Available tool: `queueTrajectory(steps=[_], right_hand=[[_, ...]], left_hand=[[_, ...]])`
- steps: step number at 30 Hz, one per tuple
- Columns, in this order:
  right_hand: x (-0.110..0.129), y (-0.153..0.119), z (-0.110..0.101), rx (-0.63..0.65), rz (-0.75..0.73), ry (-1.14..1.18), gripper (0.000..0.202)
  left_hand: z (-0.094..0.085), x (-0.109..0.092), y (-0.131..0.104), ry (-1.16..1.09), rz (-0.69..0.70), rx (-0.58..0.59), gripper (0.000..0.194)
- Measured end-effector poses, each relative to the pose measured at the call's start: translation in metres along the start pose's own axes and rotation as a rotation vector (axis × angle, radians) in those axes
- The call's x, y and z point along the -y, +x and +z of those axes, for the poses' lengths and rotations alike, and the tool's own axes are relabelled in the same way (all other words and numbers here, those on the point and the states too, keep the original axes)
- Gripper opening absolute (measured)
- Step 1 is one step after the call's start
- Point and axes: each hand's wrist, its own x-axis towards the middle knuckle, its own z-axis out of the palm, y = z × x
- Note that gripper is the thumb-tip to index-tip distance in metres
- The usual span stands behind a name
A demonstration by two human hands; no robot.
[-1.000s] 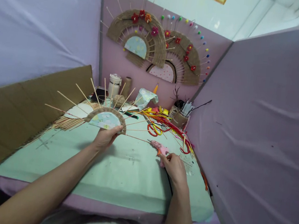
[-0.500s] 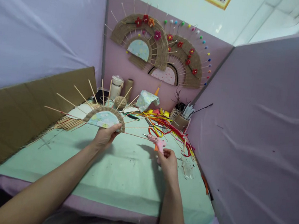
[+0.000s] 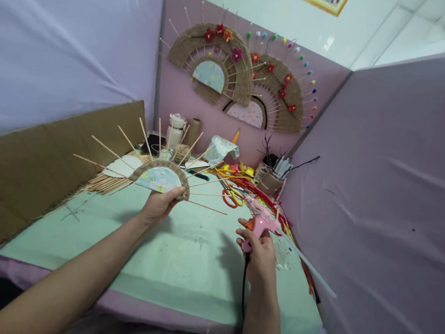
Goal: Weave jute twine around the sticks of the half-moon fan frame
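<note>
My left hand (image 3: 159, 205) grips the right end of a half-round fan piece (image 3: 159, 179), its thumb on the front. The piece has a pale flowered cloth centre, a brown twine-wrapped rim and several thin wooden sticks spreading outward like rays. To the right, my right hand (image 3: 261, 244) is closed around the handle of a pink glue gun (image 3: 262, 224), held above the table. A long pale glue stick (image 3: 310, 265) runs out of the gun's back, and a black cord hangs down from the handle. The gun's nozzle is apart from the fan piece.
Scissors (image 3: 233, 196) with red and yellow handles lie among coloured craft stems behind the gun. A cup of glue sticks (image 3: 271, 183) stands back right. Bundled sticks (image 3: 104, 183) lie left by a cardboard sheet (image 3: 53, 169). Finished fans (image 3: 215, 53) hang on the back panel.
The glue gun has come up toward me and right, and its body and glue stick now show fully. My left hand with the fan piece has stayed nearly still.
</note>
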Motion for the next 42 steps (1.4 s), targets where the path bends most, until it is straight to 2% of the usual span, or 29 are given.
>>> queueTrajectory(steps=[2, 4, 8, 11, 17, 24, 42], right_hand=[[0.006, -0.009, 0.003, 0.027, -0.102, 0.018, 0.035], [0.008, -0.019, 0.007, 0.078, -0.142, 0.028, 0.029], [-0.001, -0.037, 0.021, 0.212, -0.1, -0.026, 0.028], [-0.012, -0.044, 0.033, 0.283, -0.101, -0.162, 0.032], [-0.024, -0.047, 0.045, 0.245, -0.185, -0.374, 0.033], [-0.03, -0.047, 0.045, 0.184, -0.228, -0.493, 0.037], [-0.036, -0.045, 0.045, 0.167, -0.237, -0.53, 0.037]], left_hand=[[0.0, 0.002, -0.001, 0.02, -0.004, 0.013, 0.042], [0.0, 0.003, -0.003, 0.042, -0.007, 0.029, 0.041], [0.0, 0.005, -0.006, 0.099, 0.029, 0.057, 0.041], [-0.003, 0.008, -0.005, 0.159, 0.076, 0.097, 0.037], [-0.01, 0.013, -0.006, 0.351, 0.111, 0.13, 0.034], [-0.005, 0.007, -0.011, 0.47, 0.122, 0.168, 0.03], [-0.006, 0.009, -0.01, 0.46, 0.092, 0.177, 0.033]])
